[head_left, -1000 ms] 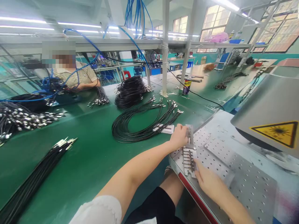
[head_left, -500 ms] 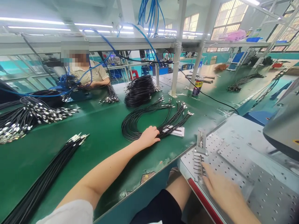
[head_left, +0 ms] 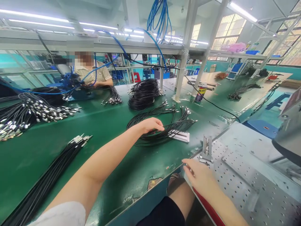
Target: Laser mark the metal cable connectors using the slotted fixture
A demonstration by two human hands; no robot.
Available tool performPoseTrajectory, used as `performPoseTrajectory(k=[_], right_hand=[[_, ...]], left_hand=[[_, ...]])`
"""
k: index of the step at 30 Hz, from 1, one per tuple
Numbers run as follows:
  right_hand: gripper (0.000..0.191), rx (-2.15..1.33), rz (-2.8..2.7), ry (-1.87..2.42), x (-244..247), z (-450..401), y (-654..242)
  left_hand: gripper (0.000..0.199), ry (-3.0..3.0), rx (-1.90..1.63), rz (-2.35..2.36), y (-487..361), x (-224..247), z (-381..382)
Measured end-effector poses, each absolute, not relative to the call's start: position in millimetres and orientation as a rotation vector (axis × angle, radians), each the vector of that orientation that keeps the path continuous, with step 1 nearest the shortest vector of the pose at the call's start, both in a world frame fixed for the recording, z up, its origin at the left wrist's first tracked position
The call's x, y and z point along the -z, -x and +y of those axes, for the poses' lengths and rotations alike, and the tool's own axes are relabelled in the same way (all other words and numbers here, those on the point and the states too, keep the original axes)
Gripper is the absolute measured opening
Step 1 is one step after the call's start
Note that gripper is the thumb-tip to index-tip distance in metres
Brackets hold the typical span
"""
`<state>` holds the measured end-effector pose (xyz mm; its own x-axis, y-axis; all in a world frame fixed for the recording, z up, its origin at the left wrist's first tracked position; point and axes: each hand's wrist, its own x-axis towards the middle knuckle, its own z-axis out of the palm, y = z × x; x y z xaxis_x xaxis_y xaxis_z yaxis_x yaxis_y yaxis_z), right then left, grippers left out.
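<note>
My left hand (head_left: pixel 151 125) is closed in a pinch on black cable at the looped bundle of black cables (head_left: pixel 160 137). The bundle's silver-tipped ends fan out to the right on the green table (head_left: pixel 113 163). Partly beneath those cables lies a pale slotted block (head_left: pixel 182 137). My right hand (head_left: pixel 199 172) has its fingers curled together over the table-side edge of the perforated metal plate (head_left: pixel 237 175); whatever they hold, if anything, cannot be made out. Just beyond it stands a small metal fixture (head_left: pixel 207 149), and the hand covers the area in front of that.
A straight cable bundle (head_left: pixel 51 175) lies at the left, below a heap of cables with metal ends (head_left: pixel 47 108). Coiled cables (head_left: pixel 144 94) are stacked behind. A spray can (head_left: pixel 200 93) stands near the frame post (head_left: pixel 181 75). A co-worker (head_left: pixel 94 73) sits across the table.
My right hand has moved left, off the comb-like metal piece toward the plate's edge. My left hand has lifted slightly from the cables, its fingers now pinched. The whole view has shifted slightly.
</note>
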<state>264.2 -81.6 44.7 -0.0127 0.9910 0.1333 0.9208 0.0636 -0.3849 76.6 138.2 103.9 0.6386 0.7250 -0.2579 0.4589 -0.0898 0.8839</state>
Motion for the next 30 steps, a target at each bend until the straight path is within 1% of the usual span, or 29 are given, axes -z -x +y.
performPoseTrajectory(k=[3,5,8,11,13,16,18,20,22,24,26,27,30], right_hand=[[0.030,-0.435,-1.882,1.658,-51,-52,-239],[0.032,-0.328,-1.860,1.550,-54,-32,-221],[0.035,-0.033,-1.965,1.460,-51,-5,-194],[0.036,0.030,-2.133,1.475,-35,14,-177],[0.041,-0.007,-2.235,1.489,-20,21,-173],[0.045,-0.065,-2.296,1.496,-2,24,-175],[0.046,-0.118,-2.282,1.505,2,24,-177],[0.047,-0.224,-2.239,1.497,-1,24,-179],[0.054,-0.425,-2.091,1.441,-9,24,-179],[0.059,-0.736,-1.776,1.277,-19,23,-179],[0.054,-1.070,-1.336,1.061,-31,23,-180],[0.049,-1.208,-1.119,0.975,-37,23,-181],[0.036,-1.434,-0.663,0.886,-52,24,-185]], left_hand=[[0.026,-1.517,-0.314,0.898,-72,-114,141],[0.026,-1.526,-0.340,0.873,-71,-115,140],[0.022,-1.602,-0.356,0.847,-72,-112,137],[0.018,-1.704,-0.386,0.898,-71,-116,135],[0.016,-1.784,-0.407,0.970,-67,-133,138],[0.012,-1.945,-0.512,1.102,-55,-179,149],[0.017,-2.068,-0.659,1.188,-49,-209,155],[0.023,-2.233,-0.765,1.241,-50,-224,154],[0.023,-2.462,-0.699,1.237,-57,-215,141],[0.021,-2.674,-0.447,1.177,-65,-184,116],[0.021,-2.744,-0.215,1.100,-67,-141,86],[0.023,-2.789,-0.267,1.051,-63,-121,70],[0.032,-2.977,-0.703,0.935,-39,-70,37]])
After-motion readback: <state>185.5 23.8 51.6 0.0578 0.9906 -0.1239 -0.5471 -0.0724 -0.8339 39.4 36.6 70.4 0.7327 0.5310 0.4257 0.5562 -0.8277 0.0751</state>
